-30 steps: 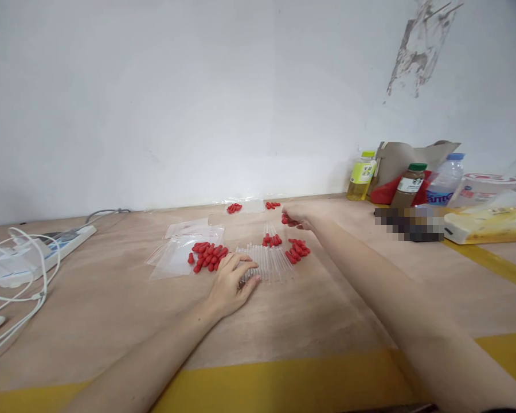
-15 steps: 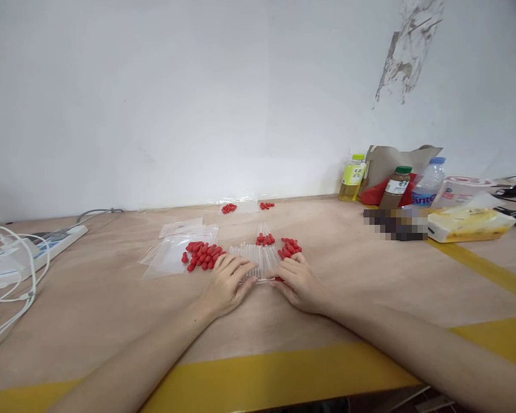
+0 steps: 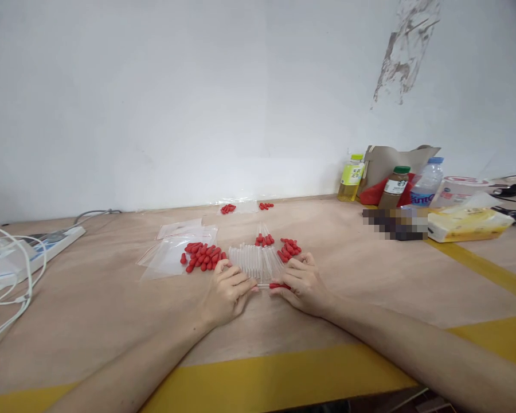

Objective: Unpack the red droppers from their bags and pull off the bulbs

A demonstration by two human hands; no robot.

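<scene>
My left hand [image 3: 227, 289] pinches one end of a thin clear tube [image 3: 263, 285], and my right hand [image 3: 303, 282] pinches a red rubber bulb [image 3: 278, 285] at the tube's other end. The hands meet just in front of a row of clear tubes [image 3: 255, 259] lying on the wooden table. A heap of red bulbs [image 3: 201, 256] lies to the left of the row and a smaller heap [image 3: 290, 249] to its right. Behind the row a few tubes fitted with red bulbs [image 3: 264, 237] lie together.
Clear plastic bags [image 3: 172, 255] lie left of the bulbs. More red bulbs [image 3: 229, 208] lie by the wall. A power strip with white cables [image 3: 26, 252] is far left. Bottles [image 3: 351, 177], a paper bag [image 3: 395, 163] and a tissue pack [image 3: 468, 223] stand at the right. Yellow tape [image 3: 284, 373] lines the table's front edge.
My right hand drew back from the far bulbs to the near side of the tube row with a red bulb. My left hand lifted one tube from the row, and both hands now meet.
</scene>
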